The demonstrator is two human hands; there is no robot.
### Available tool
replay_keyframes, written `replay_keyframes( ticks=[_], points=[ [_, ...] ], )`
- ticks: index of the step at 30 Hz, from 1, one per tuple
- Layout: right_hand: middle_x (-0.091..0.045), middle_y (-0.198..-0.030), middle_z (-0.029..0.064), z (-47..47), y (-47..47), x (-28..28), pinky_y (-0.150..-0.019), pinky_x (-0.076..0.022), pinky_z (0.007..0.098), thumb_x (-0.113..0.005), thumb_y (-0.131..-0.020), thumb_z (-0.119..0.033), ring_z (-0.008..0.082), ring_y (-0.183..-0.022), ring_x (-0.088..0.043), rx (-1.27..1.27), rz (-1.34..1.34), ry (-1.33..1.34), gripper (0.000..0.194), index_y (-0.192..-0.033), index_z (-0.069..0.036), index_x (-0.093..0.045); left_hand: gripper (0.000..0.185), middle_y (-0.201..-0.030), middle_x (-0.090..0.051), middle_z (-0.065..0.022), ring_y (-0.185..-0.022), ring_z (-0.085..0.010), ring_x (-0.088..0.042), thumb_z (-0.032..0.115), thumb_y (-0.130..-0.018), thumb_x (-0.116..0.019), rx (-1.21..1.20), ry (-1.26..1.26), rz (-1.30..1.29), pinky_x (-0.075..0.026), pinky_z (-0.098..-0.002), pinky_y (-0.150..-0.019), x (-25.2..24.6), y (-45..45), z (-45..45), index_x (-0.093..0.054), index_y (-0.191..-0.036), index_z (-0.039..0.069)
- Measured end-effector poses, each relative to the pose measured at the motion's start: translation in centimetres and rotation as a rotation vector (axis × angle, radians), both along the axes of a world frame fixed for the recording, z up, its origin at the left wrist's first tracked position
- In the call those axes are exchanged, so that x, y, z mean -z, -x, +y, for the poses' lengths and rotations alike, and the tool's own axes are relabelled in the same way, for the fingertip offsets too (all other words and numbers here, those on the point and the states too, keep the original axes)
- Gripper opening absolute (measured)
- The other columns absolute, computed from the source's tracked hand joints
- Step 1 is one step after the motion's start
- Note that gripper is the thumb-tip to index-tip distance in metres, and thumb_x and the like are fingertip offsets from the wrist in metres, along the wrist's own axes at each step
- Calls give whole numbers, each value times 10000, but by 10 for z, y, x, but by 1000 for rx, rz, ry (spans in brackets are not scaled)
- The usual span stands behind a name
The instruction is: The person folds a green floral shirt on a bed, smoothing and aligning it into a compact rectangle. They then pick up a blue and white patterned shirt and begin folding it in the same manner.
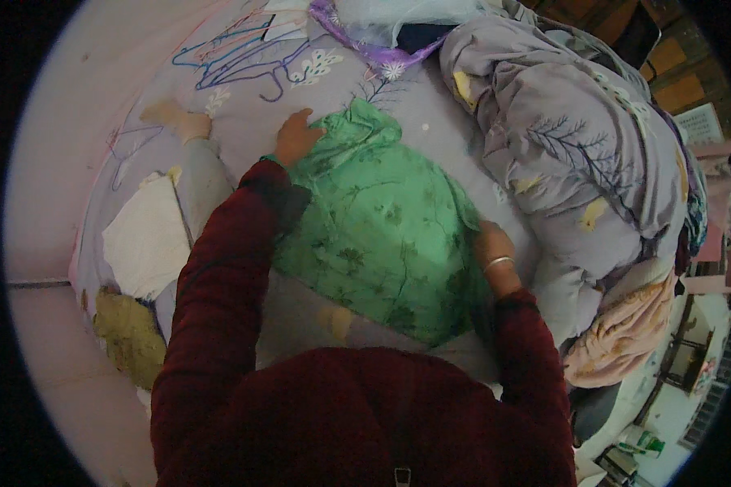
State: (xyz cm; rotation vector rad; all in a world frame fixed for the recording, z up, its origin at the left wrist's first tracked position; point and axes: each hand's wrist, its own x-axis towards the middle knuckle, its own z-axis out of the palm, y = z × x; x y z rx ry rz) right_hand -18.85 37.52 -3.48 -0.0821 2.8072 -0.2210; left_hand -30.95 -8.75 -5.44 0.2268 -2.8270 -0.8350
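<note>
A green patterned cloth garment (390, 225) lies spread on a bed sheet (426, 115) in front of me, its upper end bunched. My left hand (298, 139) is at the upper left edge of the cloth, thumb and fingertips against it; whether it pinches the fabric is not clear. With its fingers closed on the right edge, my right hand (494, 246) has a pale bangle at the wrist. Several plastic clothes hangers (243, 73) lie beyond my left hand.
Rumpled grey bedding (572, 134) is heaped at the right, above a pinkish blanket (627, 329). Another person's bare foot (192, 125) and leg rest at the left, near a white cloth (149, 237) and an olive cloth (128, 332). A purple-edged cloth (396, 61) lies at the top.
</note>
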Motion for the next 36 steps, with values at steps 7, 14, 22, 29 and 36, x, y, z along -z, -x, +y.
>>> replay_keyframes(
  ticks=[7,14,22,29,36],
  points=[
    [-646,-867,191,37,24,8,-715,-491,463,-538,-778,-124,390,-811,-617,298,317,166,230,-984,-80,-629,411,-962,-642,-149,-928,-300,-589,279,-724,-713,393,243,-408,-460,-391,-815,-6,72,2,-596,-985,-16],
    [-659,-907,158,57,42,20,-707,-491,460,-536,-798,-133,370,-832,-625,429,411,110,207,-976,-140,-642,158,-782,-583,-11,-709,-116,-539,145,-784,-658,145,-986,-308,-439,-271,-647,-35,83,-38,-620,-842,3],
    [-657,-933,185,70,45,53,-708,-484,502,-521,-841,-205,405,-828,-622,342,375,27,227,-1026,-156,-644,249,-879,-639,-42,-762,-120,-594,216,-835,-660,213,-765,-531,-466,-271,-693,-18,93,-35,-640,-963,3],
    [-650,-924,204,63,41,36,-706,-491,491,-537,-834,-237,406,-839,-619,439,258,33,230,-998,-110,-637,304,-899,-661,-84,-775,-150,-614,259,-806,-690,305,-727,-579,-470,-282,-715,-40,108,7,-657,-933,-15],
    [-653,-870,197,63,42,36,-694,-494,471,-596,-782,-175,396,-803,-623,445,298,50,192,-952,-99,-642,224,-918,-654,-76,-780,-152,-618,122,-837,-622,360,-907,-639,-483,-293,-726,-54,135,21,-616,-1013,-17]
  ],
)
